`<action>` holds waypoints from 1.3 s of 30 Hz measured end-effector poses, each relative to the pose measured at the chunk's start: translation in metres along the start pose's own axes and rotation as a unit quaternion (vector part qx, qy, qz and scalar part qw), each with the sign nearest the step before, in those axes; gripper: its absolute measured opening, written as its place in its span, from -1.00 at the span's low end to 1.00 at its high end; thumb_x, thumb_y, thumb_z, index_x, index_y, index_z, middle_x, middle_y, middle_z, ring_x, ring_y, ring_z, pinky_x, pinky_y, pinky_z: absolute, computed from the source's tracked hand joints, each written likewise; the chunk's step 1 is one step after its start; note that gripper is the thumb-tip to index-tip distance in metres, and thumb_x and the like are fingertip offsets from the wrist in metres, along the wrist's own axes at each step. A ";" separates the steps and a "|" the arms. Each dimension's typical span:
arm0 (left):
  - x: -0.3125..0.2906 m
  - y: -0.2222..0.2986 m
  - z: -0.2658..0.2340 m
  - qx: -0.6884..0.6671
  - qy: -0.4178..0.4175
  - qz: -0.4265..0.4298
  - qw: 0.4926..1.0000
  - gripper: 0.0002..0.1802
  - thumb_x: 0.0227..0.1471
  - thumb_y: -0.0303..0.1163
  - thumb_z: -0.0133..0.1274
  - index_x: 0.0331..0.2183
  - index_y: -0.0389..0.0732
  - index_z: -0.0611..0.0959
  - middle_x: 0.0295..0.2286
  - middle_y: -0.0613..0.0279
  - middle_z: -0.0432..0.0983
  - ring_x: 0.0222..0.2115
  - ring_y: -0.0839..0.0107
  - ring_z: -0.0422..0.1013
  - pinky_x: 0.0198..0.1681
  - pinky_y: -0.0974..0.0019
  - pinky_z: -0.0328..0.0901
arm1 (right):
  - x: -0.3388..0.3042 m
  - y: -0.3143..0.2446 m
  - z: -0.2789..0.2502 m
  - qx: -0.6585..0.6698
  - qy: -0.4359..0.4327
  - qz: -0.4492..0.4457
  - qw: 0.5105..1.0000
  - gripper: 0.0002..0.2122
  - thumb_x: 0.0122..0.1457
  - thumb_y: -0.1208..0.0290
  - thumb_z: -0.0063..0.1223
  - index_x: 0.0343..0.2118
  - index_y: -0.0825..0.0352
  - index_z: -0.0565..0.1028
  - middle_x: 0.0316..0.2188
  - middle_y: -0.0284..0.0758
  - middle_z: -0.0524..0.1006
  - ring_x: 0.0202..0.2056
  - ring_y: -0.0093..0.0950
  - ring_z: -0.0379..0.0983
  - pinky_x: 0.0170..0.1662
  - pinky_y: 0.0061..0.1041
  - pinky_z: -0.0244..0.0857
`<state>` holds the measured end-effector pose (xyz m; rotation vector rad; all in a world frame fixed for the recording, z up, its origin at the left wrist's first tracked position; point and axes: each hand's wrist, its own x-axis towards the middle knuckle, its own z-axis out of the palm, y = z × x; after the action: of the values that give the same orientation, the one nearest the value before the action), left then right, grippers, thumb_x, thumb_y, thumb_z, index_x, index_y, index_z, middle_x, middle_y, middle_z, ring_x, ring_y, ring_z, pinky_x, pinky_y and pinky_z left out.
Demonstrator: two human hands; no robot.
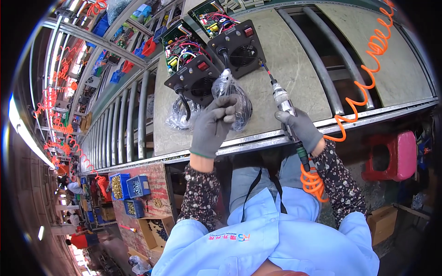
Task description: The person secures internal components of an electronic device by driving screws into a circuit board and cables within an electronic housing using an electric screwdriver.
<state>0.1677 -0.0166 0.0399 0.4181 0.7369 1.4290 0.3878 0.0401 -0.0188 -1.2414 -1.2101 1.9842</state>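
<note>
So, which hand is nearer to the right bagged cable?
Left. The left hand overlaps the bagged cable in view; the right hand is farther, to its right, holding the screwdriver.

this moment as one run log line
right hand: holds power screwdriver | bit: near black fan panel edge | left hand: beside bagged cable, contact unclear

My gloves (212,124) were grey, my sleeves (338,179) black with pale flowers, my shirt (317,248) pale blue. The driver (283,101) was silver — green at its tail (301,152) — and its hose (313,185) orange. Black panels (256,46) carried red switches (249,31); the boards (171,39) were green, the stool (406,154) pink.
</note>
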 end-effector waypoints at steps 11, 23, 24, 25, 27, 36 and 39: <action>-0.025 0.004 -0.032 -0.008 0.037 0.018 0.999 -0.70 0.06 -0.44 -0.19 -0.18 -0.42 0.27 -0.26 -0.14 0.33 -0.63 0.63 0.10 -0.64 0.65 0.08 | 0.006 -0.003 0.003 -0.002 0.003 0.012 1.000 -0.64 -0.12 0.17 0.16 -0.41 0.34 0.33 -0.72 -0.43 0.34 -0.75 -0.66 0.25 -0.70 -0.67 0.15; -0.033 0.002 -0.046 0.007 0.090 0.019 0.996 -0.66 0.07 -0.32 -0.15 -0.19 -0.39 0.29 -0.29 -0.11 0.35 -0.67 0.66 0.05 -0.69 0.66 0.04 | 0.006 -0.003 -0.001 -0.006 0.003 0.026 1.000 -0.64 -0.11 0.16 0.15 -0.41 0.35 0.34 -0.71 -0.42 0.36 -0.74 -0.65 0.27 -0.69 -0.67 0.17; -0.034 0.003 -0.048 0.007 0.090 0.020 0.996 -0.66 0.07 -0.32 -0.15 -0.19 -0.39 0.29 -0.29 -0.11 0.35 -0.67 0.66 0.05 -0.69 0.66 0.04 | 0.006 -0.004 0.000 -0.006 0.002 0.025 1.000 -0.64 -0.11 0.16 0.15 -0.41 0.35 0.34 -0.71 -0.42 0.36 -0.74 -0.65 0.27 -0.69 -0.67 0.17; -0.035 0.004 -0.051 0.012 0.086 0.028 0.996 -0.65 0.06 -0.31 -0.15 -0.20 -0.40 0.30 -0.29 -0.10 0.35 -0.67 0.65 0.07 -0.68 0.66 0.05 | 0.006 -0.005 0.001 -0.011 0.002 0.022 1.000 -0.64 -0.10 0.16 0.14 -0.42 0.35 0.34 -0.72 -0.42 0.35 -0.74 -0.65 0.27 -0.69 -0.67 0.17; -0.035 0.003 -0.050 0.014 0.081 0.031 0.996 -0.64 0.06 -0.30 -0.14 -0.20 -0.40 0.31 -0.28 -0.10 0.34 -0.66 0.64 0.09 -0.66 0.65 0.07 | 0.006 -0.005 -0.001 -0.016 0.008 0.021 1.000 -0.65 -0.10 0.15 0.14 -0.43 0.35 0.34 -0.72 -0.42 0.35 -0.74 -0.65 0.27 -0.69 -0.67 0.16; -0.042 0.005 -0.044 0.030 0.096 0.028 0.995 -0.58 0.00 -0.45 -0.17 -0.11 -0.49 0.24 -0.24 -0.08 0.29 -0.62 0.65 0.09 -0.64 0.65 0.07 | 0.010 -0.009 -0.008 0.026 -0.025 0.041 0.999 -0.65 -0.08 0.11 0.09 -0.46 0.34 0.35 -0.72 -0.42 0.34 -0.74 -0.63 0.26 -0.69 -0.65 0.16; -0.043 -0.001 -0.046 0.039 0.065 0.032 0.997 -0.64 0.02 -0.41 -0.19 -0.16 -0.46 0.29 -0.32 -0.11 0.37 -0.65 0.61 0.15 -0.67 0.62 0.05 | 0.009 -0.012 -0.004 -0.007 -0.025 0.032 0.999 -0.65 -0.08 0.11 0.10 -0.47 0.34 0.35 -0.72 -0.42 0.33 -0.74 -0.63 0.25 -0.69 -0.64 0.15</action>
<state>0.1383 -0.0662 0.0151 0.4143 0.8933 1.5018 0.3867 0.0550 -0.0130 -1.2584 -1.2244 2.0671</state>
